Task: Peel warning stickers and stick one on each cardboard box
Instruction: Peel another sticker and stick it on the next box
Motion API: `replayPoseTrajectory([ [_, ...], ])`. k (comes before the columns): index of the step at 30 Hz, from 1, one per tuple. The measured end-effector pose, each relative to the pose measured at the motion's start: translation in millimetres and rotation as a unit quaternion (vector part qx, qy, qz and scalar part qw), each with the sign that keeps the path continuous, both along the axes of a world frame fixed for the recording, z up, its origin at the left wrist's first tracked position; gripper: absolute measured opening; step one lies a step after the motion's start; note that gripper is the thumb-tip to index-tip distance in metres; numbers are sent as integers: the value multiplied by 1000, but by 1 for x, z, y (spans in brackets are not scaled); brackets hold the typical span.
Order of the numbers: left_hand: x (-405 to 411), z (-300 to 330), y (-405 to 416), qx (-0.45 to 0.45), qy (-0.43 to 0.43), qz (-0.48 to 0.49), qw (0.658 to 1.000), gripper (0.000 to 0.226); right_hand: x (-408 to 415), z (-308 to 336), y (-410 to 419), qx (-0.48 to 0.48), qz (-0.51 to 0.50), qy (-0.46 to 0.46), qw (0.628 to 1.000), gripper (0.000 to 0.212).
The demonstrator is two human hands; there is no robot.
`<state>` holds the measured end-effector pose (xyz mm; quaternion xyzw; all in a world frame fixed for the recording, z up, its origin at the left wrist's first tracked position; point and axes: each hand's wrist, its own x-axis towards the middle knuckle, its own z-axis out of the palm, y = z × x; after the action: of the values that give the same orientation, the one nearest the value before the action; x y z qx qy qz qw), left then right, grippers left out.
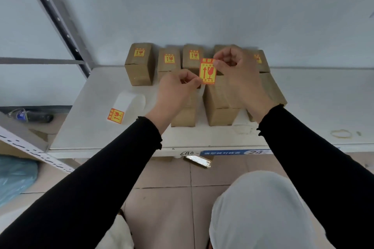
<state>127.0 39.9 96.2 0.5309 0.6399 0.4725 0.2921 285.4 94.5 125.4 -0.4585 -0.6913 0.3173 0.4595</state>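
Note:
An orange and yellow warning sticker [207, 72] hangs in the air between my two hands. My left hand [178, 89] pinches its lower left corner, and my right hand [236, 68] pinches its upper right corner. Several brown cardboard boxes stand on the white shelf [97, 127]. Those in the back row, such as the leftmost box [139, 64], carry a sticker on top. The front boxes [221, 105] under my hands show bare tops; my hands and forearms partly hide them.
A white sticker roll [127, 107] with one sticker showing lies on the shelf at the left. Two rubber bands [341, 133] lie at the right. A grey shelf post [58, 18] rises at the left. The tiled floor and my knee are below.

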Motion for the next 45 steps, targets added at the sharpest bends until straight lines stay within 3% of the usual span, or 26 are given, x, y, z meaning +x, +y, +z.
replayPoseTrajectory([
  [5,40,-4,29,-35,61,-28,997,19,42,-16,31,-43,-21,-28,998,3],
  [18,74,-40,63,-144,148,-33,978,30,56,-83,77,-63,-25,-182,981,5],
  [45,77,-44,73,-163,181,-40,969,27,49,-99,83,-42,-31,-229,972,7],
])
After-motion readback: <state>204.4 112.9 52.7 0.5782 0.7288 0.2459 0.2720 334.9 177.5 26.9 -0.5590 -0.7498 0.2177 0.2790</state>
